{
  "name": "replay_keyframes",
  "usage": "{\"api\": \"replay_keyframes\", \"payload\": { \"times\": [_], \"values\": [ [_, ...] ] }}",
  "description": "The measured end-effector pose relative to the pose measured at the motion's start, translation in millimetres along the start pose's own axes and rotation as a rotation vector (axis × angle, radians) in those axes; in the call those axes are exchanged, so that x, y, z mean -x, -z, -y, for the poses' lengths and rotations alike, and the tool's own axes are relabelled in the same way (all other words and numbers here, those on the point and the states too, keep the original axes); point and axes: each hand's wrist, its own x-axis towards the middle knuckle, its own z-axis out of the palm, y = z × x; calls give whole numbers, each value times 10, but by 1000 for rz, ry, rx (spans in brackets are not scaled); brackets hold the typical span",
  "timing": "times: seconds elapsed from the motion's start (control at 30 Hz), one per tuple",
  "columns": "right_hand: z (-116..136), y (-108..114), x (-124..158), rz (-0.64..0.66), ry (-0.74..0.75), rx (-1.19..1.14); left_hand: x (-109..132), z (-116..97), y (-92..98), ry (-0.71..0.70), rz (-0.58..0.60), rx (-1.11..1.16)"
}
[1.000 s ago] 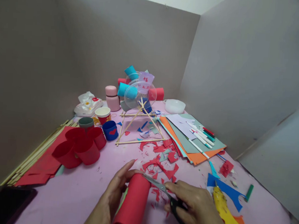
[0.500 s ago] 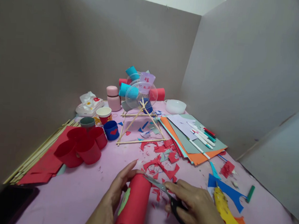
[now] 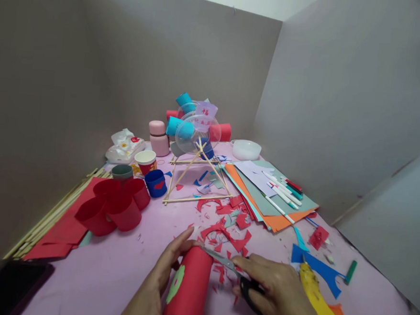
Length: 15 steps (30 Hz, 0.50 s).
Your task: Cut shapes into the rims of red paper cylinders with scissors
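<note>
A red paper tube (image 3: 191, 288) with a light green flower shape (image 3: 175, 283) on its side lies in my left hand (image 3: 158, 281), whose fingers wrap round its left side and far end. My right hand (image 3: 271, 289) grips the black handles of a pair of scissors (image 3: 226, 263). The blades point left and meet the far rim of the tube. Whether they are parted is hard to tell. Red paper scraps (image 3: 226, 235) lie on the pink table just beyond and beside the tube.
A stick frame (image 3: 198, 201) bears a wheel with coloured tubes (image 3: 181, 128). Red cups (image 3: 123, 212) and a blue cup (image 3: 155, 183) stand at left, beside a phone (image 3: 14, 285). Right are paper sheets (image 3: 284, 222), markers (image 3: 283, 190) and a yellow glue gun (image 3: 317, 299).
The tube has turned slightly in my left hand, so more of the green flower shape shows. The scissors stay at its far rim.
</note>
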Motion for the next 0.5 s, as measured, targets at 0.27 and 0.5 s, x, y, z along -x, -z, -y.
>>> {"api": "replay_keyframes", "payload": {
  "times": [0.27, 0.5],
  "values": [
    [-13, -18, -6, 34, -11, 13, 23, -59, -26, -25, -12, 4],
    [-11, -27, -29, 49, -12, 83, 57, -127, -16, -14, -20, -93]
  ]
}}
